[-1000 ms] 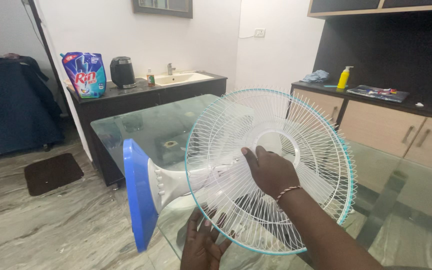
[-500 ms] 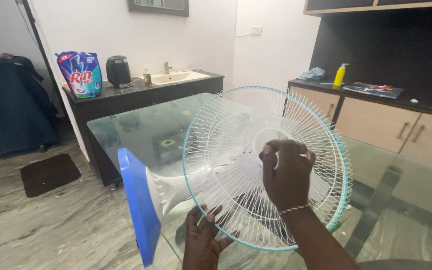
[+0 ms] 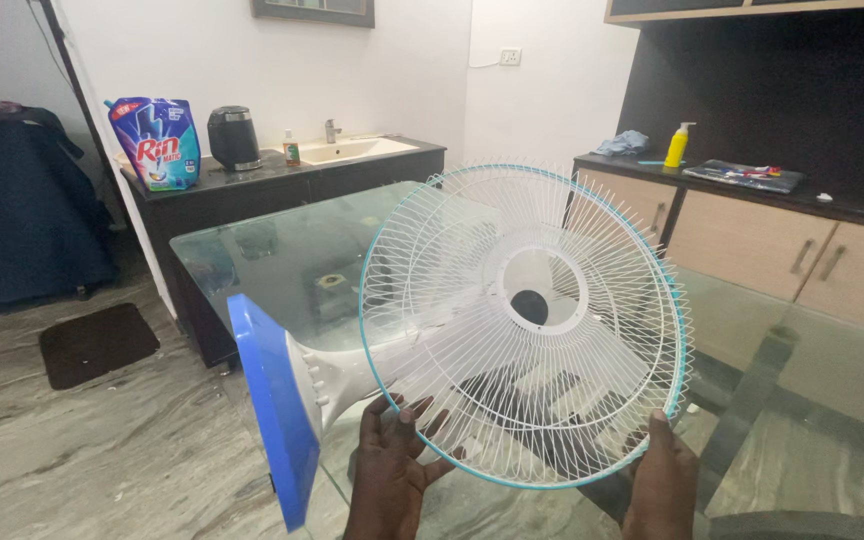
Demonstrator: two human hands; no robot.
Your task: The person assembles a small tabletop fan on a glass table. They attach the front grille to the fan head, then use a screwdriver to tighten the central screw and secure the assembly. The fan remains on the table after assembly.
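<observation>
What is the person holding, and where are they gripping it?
A table fan: both hands hold its wire guard at the teal bottom rim, left hand lower left, right hand lower right.

White fan grille point(image 3: 522, 320), teal-rimmed; blue fan base point(image 3: 270, 410); seemingly greenish glass table point(image 3: 282, 250).

The fan guard point(image 3: 522, 320) and blue base point(image 3: 270, 410) block the front; the glass table point(image 3: 282, 250) beyond lies open.
</observation>
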